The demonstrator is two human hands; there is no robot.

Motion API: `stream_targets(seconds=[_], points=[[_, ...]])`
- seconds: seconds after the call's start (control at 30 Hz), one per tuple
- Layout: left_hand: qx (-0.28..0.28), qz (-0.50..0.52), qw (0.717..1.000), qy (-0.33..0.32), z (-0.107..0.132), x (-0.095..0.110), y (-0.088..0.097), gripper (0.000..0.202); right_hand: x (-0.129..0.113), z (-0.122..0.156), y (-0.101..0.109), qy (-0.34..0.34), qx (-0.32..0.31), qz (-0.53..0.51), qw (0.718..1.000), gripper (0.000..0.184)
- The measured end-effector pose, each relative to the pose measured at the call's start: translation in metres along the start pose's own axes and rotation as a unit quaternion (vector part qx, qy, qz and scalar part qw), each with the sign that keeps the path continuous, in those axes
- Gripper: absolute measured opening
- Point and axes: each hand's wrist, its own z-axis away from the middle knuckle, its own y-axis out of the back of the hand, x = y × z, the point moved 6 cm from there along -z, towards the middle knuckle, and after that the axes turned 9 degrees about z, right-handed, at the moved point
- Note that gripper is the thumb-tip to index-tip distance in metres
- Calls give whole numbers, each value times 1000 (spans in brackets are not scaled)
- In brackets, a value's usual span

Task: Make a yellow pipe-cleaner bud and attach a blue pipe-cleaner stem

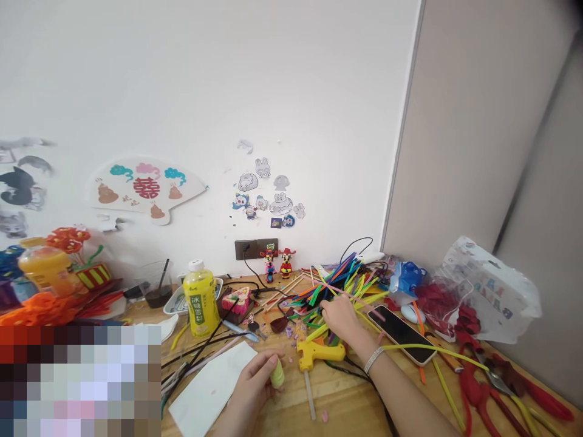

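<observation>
My left hand [255,373] is closed around a small yellow-green ribbed roll [277,373], which looks like coiled pipe cleaner. It is held above the table beside a white sheet of paper [209,388]. My right hand [339,315], a bracelet on its wrist, reaches to the near edge of a heap of many-coloured pipe cleaners [350,279]. Its fingers are curled together there, and whatever is between them is hidden. Just below this hand lies a yellow glue gun [321,353], with a clear glue stick [310,394] near it.
Right of my right arm lie a phone [403,334] and red-handled pliers [476,388]. A yellow drink bottle [200,300] stands at left-centre. Two small figurines [286,264] stand by the wall socket [246,249]. A dark cable [364,370] runs under my right arm.
</observation>
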Motion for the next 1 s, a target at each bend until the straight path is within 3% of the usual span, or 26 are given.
stream_targets(seconds=[0.3,0.57,1.0], points=[[-6,1,1000,-2,6,5,-1,27,-15,3,4,60,44,-10,997,20],[-5,3,1000,6,5,4,-1,25,-12,-3,-4,53,27,17,998,11],[-11,12,1000,3,-3,1,5,17,6,-1,-3,14,3,14,1000,21]])
